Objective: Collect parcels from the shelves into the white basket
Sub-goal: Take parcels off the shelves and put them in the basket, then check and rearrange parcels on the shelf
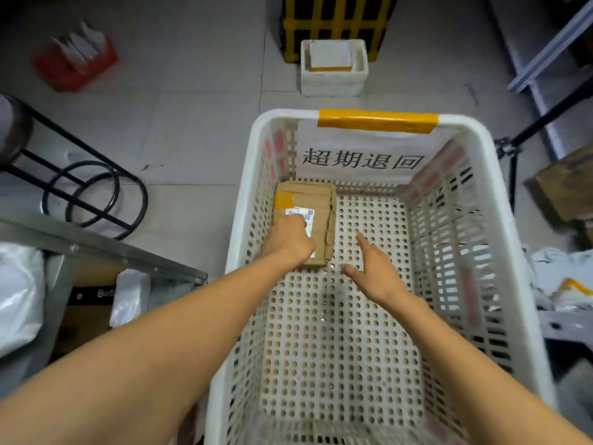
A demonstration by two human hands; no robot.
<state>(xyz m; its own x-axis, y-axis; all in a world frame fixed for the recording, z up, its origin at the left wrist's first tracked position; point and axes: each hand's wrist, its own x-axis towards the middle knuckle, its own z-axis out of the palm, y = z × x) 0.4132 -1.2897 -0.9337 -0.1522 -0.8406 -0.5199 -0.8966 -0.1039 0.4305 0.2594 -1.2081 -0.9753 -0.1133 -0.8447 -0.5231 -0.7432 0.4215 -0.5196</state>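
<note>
One white basket holds a single cardboard parcel, lying flat in the basket's far left corner. The left hand grips the parcel's near end, fingers curled over it. The right hand is mid-basket beside the parcel, fingers wide, holding nothing.

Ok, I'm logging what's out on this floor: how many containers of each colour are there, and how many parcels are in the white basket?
white basket: 1
white foam box: 1
red tray: 1
cardboard parcel, in the basket: 1
Total: 4
</note>
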